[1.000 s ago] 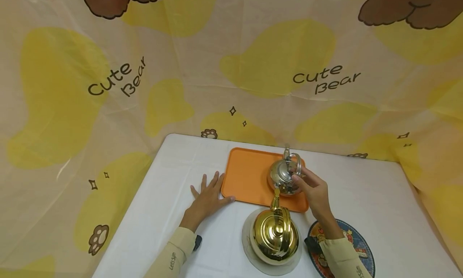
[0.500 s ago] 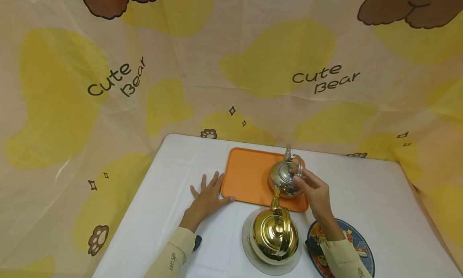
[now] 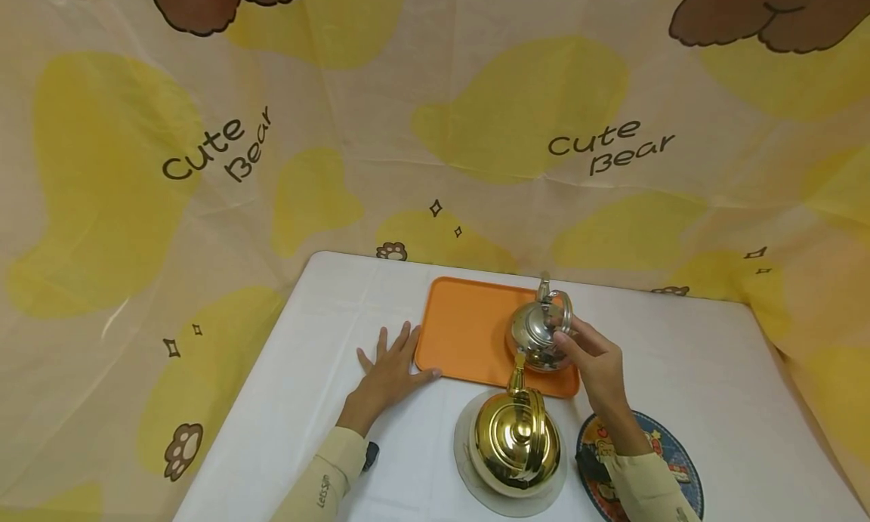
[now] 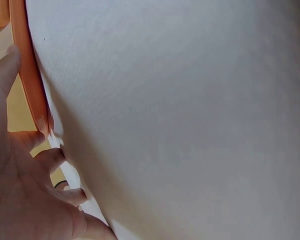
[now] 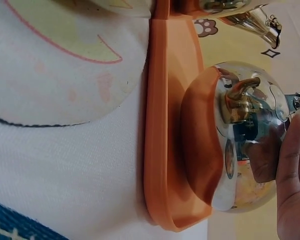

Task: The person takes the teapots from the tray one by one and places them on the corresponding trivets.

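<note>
A silver teapot [image 3: 532, 333] is at the right end of the orange tray [image 3: 462, 329], its spout toward the back wall. My right hand [image 3: 598, 363] grips the teapot by its handle, fingers and thumb together there. In the right wrist view the shiny teapot body [image 5: 255, 145] is upright, close over the tray floor, and mirrors the tray's orange. My left hand [image 3: 389, 375] lies with fingers spread at the tray's left edge. Its thumb touches the orange rim [image 4: 32, 80] in the left wrist view.
A gold teapot [image 3: 513, 443] stands on a pale round mat [image 3: 469, 488] in front of the tray, its spout tip overlapping the silver teapot in the head view. A blue patterned round mat [image 3: 683, 450] lies under my right forearm. Behind the white table [image 3: 714, 371] hangs a printed cloth [image 3: 489, 114].
My right hand and the silver teapot have shifted slightly right along the tray. The left hand, tray and gold teapot stay in place.
</note>
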`<act>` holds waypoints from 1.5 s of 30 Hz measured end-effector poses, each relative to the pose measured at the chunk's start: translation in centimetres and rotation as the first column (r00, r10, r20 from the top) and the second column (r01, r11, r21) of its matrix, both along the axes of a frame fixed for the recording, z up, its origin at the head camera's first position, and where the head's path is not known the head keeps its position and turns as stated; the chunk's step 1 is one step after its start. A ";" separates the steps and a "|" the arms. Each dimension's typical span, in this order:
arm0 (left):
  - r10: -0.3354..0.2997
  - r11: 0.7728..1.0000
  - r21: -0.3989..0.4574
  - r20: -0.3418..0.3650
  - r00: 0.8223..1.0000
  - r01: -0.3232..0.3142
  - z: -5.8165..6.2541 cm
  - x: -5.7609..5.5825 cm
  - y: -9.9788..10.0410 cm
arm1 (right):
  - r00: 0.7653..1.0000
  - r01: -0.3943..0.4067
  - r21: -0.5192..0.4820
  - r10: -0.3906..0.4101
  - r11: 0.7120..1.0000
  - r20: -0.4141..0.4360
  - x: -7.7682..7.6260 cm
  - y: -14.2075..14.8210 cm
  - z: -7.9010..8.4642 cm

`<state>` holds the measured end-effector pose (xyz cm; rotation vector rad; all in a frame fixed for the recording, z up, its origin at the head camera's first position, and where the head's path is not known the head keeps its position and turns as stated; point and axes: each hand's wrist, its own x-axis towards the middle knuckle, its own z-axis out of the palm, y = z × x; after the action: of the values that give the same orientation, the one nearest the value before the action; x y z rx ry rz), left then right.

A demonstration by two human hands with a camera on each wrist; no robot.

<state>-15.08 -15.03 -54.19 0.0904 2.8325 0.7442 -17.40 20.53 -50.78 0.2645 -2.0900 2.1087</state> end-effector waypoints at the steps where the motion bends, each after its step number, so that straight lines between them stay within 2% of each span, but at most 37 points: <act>1: 0.000 1.000 0.001 0.001 1.000 0.000 0.0 0.0 0.0 | 1.000 0.002 0.002 -0.002 1.000 0.000 0.0 0.0 0.0; 7: 0.001 1.000 0.008 0.005 1.000 -0.001 0.0 0.0 0.0 | 1.000 0.018 0.034 -0.018 0.999 -0.015 0.1 0.5 0.3; 14: 0.002 1.000 0.008 0.012 1.000 -0.002 0.2 0.0 0.0 | 0.998 0.009 0.020 -0.008 1.000 -0.061 0.3 0.7 1.2; 21: 0.002 1.000 0.005 0.011 1.000 -0.002 0.1 -0.1 0.1 | 0.998 0.028 0.037 -0.026 0.999 -0.060 0.6 1.0 1.8; 31: 0.001 1.000 0.008 0.012 1.000 -0.001 0.0 0.0 0.0 | 0.997 0.020 0.021 -0.019 1.000 -0.077 1.1 1.5 1.8; 45: 0.009 1.000 0.010 0.008 1.000 -0.009 -0.2 0.0 0.1 | 0.998 0.013 0.083 -0.008 0.996 -0.060 1.6 2.6 1.7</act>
<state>-15.11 -14.92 -54.35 0.0755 2.8235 0.7595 -15.78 23.16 -49.10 0.3222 -2.1430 1.9854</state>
